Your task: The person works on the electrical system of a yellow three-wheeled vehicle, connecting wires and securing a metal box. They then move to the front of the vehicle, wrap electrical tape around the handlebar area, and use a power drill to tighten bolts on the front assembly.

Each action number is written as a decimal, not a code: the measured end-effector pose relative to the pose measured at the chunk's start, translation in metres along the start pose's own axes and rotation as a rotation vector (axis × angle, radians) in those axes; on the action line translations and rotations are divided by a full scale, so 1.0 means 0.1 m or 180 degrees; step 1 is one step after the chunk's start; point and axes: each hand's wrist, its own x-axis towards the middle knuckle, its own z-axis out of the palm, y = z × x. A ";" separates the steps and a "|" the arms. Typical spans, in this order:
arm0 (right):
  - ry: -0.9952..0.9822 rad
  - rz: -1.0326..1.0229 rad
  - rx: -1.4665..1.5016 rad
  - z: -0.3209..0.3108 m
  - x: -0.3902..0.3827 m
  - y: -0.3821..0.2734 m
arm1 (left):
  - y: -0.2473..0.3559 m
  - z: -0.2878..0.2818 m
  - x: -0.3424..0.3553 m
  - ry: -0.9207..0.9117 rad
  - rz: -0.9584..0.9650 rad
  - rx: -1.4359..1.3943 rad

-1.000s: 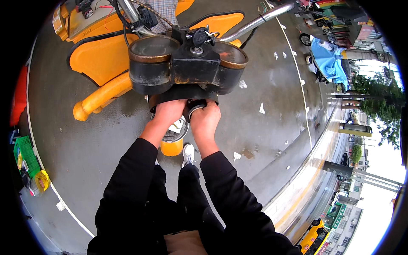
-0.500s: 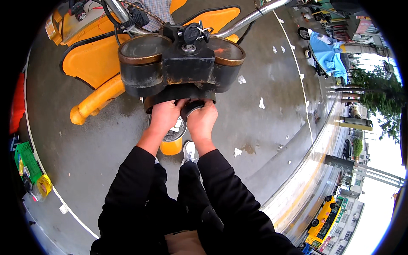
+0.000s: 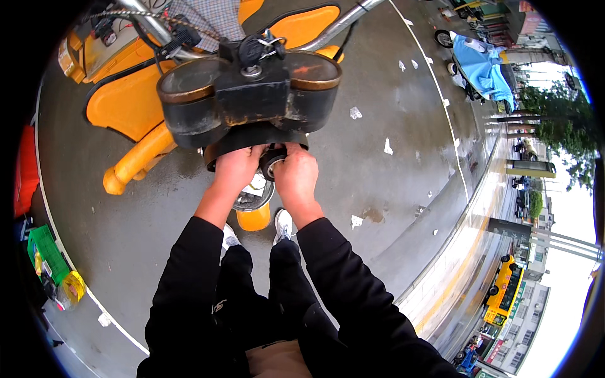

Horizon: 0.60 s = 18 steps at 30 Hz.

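Both hands reach under the black instrument cluster of an orange motor vehicle, at the open rim of its round headlight housing. My left hand is at the rim with fingers bent inward; their tips, and whatever they pinch, are hidden. My right hand is closed beside it, gripping what looks like a roll of black tape with a pale core. Its fingertips also go in under the rim. Just below the hands, a round clear headlight lens sits above the orange front mudguard.
Keys hang in the ignition between two round gauges. Orange leg shields and chrome handlebars lie beyond. A green basket stands at left on the wet floor. A blue-covered scooter stands far right.
The cluster and handlebars have shifted left and slightly up in view. The tape roll has turned, showing more of its core. Both hands remain at the headlight housing.
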 end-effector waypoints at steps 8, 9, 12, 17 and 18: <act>-0.0044 -0.0076 0.0391 0.38 0.05 0.02 | -0.37 0.02 0.12 -0.0260 -0.0813 -0.1219; -0.0111 0.0016 0.0341 0.32 0.06 0.01 | -0.24 -0.03 0.12 -0.0359 -0.0658 -0.0971; 0.0065 0.0177 0.0350 0.18 -0.07 0.07 | -0.38 0.15 0.01 -0.0363 0.0248 -0.0895; 0.0232 0.0137 0.0835 0.27 -0.03 -0.05 | -0.56 0.17 0.30 -0.0827 0.0231 -0.0738; 0.0391 0.0124 0.0970 0.30 -0.04 -0.05 | -0.47 0.17 0.30 -0.0865 0.0330 -0.0464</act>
